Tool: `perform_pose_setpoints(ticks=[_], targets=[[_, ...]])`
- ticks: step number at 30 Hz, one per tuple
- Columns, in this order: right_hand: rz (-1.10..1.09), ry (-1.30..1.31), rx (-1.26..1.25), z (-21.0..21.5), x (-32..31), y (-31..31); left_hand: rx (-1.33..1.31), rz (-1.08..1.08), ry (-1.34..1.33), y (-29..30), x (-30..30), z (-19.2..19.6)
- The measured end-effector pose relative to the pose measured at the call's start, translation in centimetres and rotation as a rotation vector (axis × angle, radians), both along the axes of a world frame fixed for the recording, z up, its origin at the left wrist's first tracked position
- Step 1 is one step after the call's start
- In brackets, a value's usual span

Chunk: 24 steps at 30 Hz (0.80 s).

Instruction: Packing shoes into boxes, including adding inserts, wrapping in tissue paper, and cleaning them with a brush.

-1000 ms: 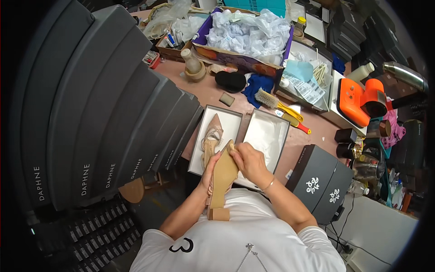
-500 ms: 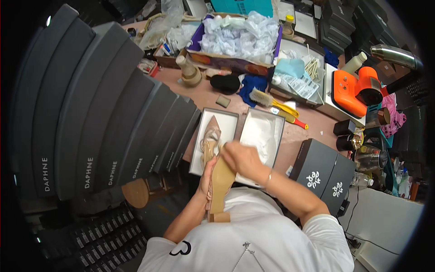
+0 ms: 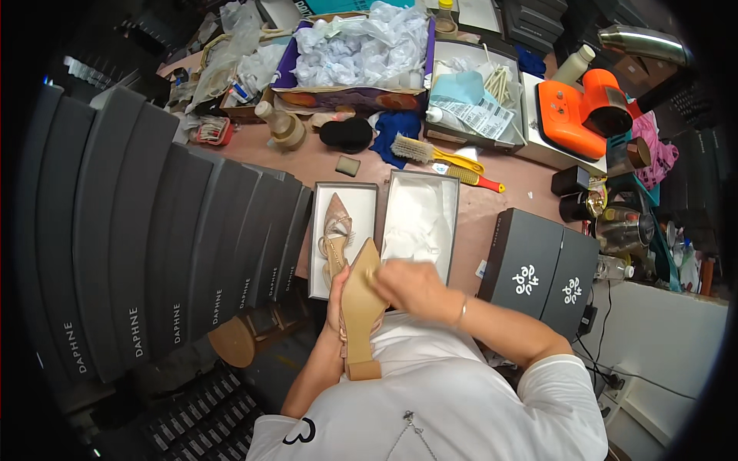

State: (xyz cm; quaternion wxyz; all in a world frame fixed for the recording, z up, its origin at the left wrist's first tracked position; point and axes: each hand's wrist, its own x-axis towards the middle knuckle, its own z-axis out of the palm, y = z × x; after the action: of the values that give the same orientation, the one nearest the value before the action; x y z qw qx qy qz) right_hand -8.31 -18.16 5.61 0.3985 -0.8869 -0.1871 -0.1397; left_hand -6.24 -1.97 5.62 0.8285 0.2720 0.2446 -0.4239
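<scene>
Head view, single entry. Item in work: one tan pointed-toe shoe (image 3: 360, 307) with a block heel, held sole-up over the near edge of the desk (image 3: 507, 211), toe pointing toward the open box, heel toward the person's chest. Left hand (image 3: 336, 296) wraps the shoe's left side, fingers closed around it from beneath. Right hand (image 3: 407, 283) lies curled over the front of the sole, blurred; whether it grips a cloth or tool cannot be told. Mate: a second tan shoe (image 3: 336, 230), strappy with a pointed toe, already laid in the left tray of the open shoebox (image 3: 342, 240), a shallow rectangular card tray with pale lining. Right tray (image 3: 421, 223) holds only crumpled white tissue. Judged standing: one shoe boxed, one in hand at the sole, so about halfway; placing the second shoe and closing the box remain. Surroundings: a fanned row of matte dark grey boxes (image 3: 177, 246) to the left, smooth card with rounded-looking edges from the lens; two more dark boxes (image 3: 538, 269) at right with white emblems; a yellow-handled bristle brush (image 3: 434, 154) on the pinkish desk; an orange hard-plastic handheld appliance (image 3: 580, 111); a purple carton (image 3: 350, 96) stuffed with wrinkled white paper at the far edge.
</scene>
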Motion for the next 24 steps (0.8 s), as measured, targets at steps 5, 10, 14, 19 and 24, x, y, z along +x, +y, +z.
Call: perform_pose_setpoints(ticks=[5,10,14,19,24], targets=[[-0.128,-0.037,-0.050,-1.1,0.4,-1.2,-0.135,0.003,0.062,0.1,0.0,-0.9],[0.241,0.013,0.010,1.9,-2.6,0.8,0.259,0.098,0.043,-1.7,0.2,1.1],[-0.009,0.068,-0.010,1.2,0.8,1.5,-0.344,-0.066,-0.038,1.4,1.3,-2.0],[0.191,0.022,0.000,2.1,-0.5,3.3,0.055,0.097,-0.037,0.7,0.4,-0.3],[0.124,-0.079,-0.034,3.2,1.9,3.8,0.059,0.159,-0.028,1.6,0.6,-0.2]])
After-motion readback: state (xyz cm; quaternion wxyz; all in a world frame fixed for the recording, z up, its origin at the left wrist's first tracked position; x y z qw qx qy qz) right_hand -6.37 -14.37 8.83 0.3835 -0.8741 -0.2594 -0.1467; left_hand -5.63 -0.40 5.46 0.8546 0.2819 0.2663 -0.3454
